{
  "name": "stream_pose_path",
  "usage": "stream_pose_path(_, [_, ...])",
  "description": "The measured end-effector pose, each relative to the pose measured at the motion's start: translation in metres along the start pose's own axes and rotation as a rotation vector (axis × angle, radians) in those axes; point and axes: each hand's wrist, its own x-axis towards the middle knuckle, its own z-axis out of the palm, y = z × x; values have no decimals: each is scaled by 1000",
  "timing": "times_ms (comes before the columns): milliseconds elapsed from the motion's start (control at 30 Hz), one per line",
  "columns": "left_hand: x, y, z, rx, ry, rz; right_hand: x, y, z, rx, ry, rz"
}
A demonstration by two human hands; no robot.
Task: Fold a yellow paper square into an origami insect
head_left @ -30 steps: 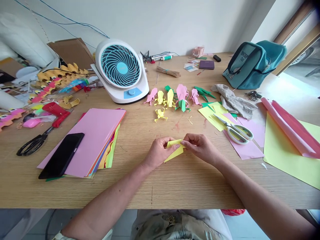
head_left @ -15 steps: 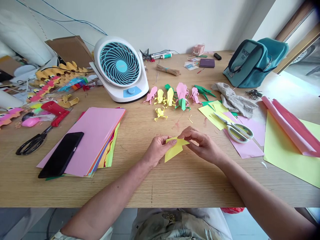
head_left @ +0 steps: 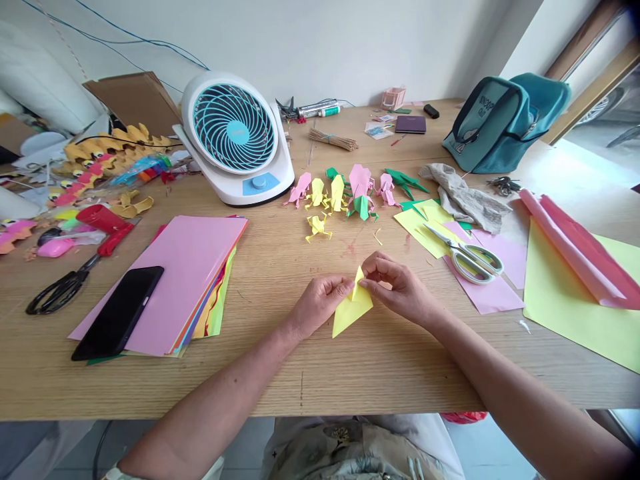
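Note:
A folded piece of yellow paper point(head_left: 353, 313) is held between my two hands, just above the near middle of the table. My left hand point(head_left: 324, 300) pinches its left edge between thumb and fingers. On the other side my right hand point(head_left: 397, 287) grips the upper right part, thumb and fingertips closed on it. A pointed flap stands up between the fingertips, and the lower end tapers to a point. Beyond the hands sit several folded paper frogs, among them a yellow frog point(head_left: 317, 228), a pink frog point(head_left: 360, 179) and a green frog point(head_left: 362, 208).
To the left, a black phone point(head_left: 120, 313) lies on a stack of coloured paper point(head_left: 200, 260), beside black-and-red scissors point(head_left: 70, 290). A white fan point(head_left: 285, 167) stands behind. Light-handled scissors point(head_left: 475, 262) rest on paper scraps at right, near a grey cloth point(head_left: 467, 197) and a teal bag point(head_left: 493, 127).
The yellow paper has been turned and its upper part now stands as a narrow point between my fingers. Both hands keep hold of it. The view has shifted slightly.

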Motion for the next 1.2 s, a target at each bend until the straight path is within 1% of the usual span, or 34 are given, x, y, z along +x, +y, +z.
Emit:
stream_pose_path(100, [0, 0, 1, -7, -7, -5, 0, 1, 1, -2, 21, 39])
stream_pose_path(233, [1, -3, 4, 116, 95, -3, -1, 2, 3, 4, -8, 59])
stream_pose_path(333, [1, -5, 5, 182, 147, 9, -1, 1, 4, 27, -20, 55])
stream_pose_path(567, [1, -5, 5, 216, 173, 17, -1, 2, 5, 11, -6, 42])
stream_pose_path(633, [1, -4, 5, 166, 142, 23, -2, 2, 5, 7, 4, 33])
stream_pose_path(733, [0, -1, 3, 55, 54, 16, -2, 1, 5, 10, 26, 35])
stream_pose_path(800, [0, 0, 1, 0, 19, 5, -2, 0, 5, 16, 35, 50])
stream_pose_path(900, [-1, -1, 1, -67, 17, -13, -2, -2, 5, 30, 45, 60])
stream_pose_path(1100, [1, -2, 4, -171, 17, -34, -4, 0, 7, 49, 85, 29])
stream_pose_path(1200, [1, -1, 5, -212, 31, -57, -4, 1, 7, 63, 83, 10])
